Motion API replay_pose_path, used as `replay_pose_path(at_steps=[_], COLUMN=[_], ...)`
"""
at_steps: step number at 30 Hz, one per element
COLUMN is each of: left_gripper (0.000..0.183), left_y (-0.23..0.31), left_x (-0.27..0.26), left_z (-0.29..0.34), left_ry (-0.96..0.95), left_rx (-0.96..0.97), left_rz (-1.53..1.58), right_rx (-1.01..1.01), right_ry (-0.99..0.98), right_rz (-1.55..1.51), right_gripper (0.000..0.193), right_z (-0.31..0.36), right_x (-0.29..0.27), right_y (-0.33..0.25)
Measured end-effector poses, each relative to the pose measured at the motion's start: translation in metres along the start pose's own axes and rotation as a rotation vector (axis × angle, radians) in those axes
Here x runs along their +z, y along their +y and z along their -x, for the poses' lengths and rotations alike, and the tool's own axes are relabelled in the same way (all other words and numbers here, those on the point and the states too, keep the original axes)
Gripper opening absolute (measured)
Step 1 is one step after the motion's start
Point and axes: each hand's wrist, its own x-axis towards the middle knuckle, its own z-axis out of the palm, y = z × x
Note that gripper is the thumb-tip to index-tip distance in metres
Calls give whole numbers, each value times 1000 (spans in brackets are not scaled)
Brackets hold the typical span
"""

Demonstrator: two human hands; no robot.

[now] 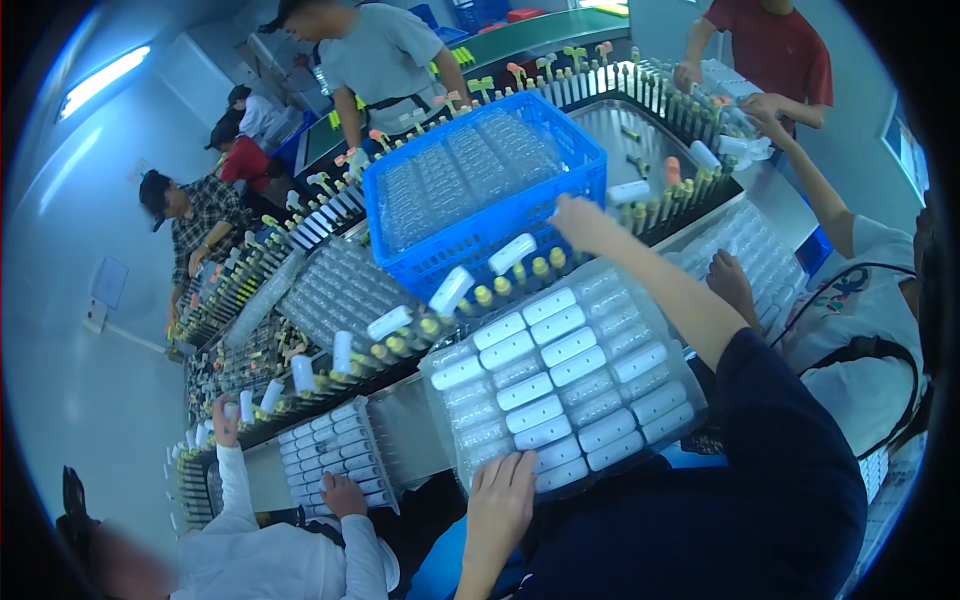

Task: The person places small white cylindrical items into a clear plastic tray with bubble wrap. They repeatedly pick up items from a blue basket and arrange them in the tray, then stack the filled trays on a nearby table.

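A clear plastic blister tray lies in front of me, several of its pockets filled with white oblong cases and others bare. My left hand rests flat on the tray's near edge, fingers stretched over the cases. Further out, my right hand reaches past the tray to the near right side of a blue crate. Its fingers look curled, above a row of yellow-topped pegs; what they hold, if anything, is hidden. White cases sit on pegs just left of that hand.
The crate holds stacked clear trays. A peg-lined line loops around it, with another clear tray inside the loop. At left a co-worker's hand touches a filled tray. A person works close at right; others stand across the line.
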Motion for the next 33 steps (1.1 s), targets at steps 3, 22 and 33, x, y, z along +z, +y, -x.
replay_pose_path(at_steps=[3,22,33], left_gripper=[37,34,45], left_y=[-5,-24,-77], left_x=[1,-31,-7], left_z=[5,-29,-90], left_ry=[14,-135,-129], left_rx=[-21,-25,-338], left_rz=[-29,318,1572], right_rx=[45,-362,-290], right_ry=[-138,-376,-125], right_rz=[-176,-318,-228], right_gripper=[46,40,36], right_z=[7,270,285], right_x=[-18,-191,-155], right_y=[-66,-106,-113])
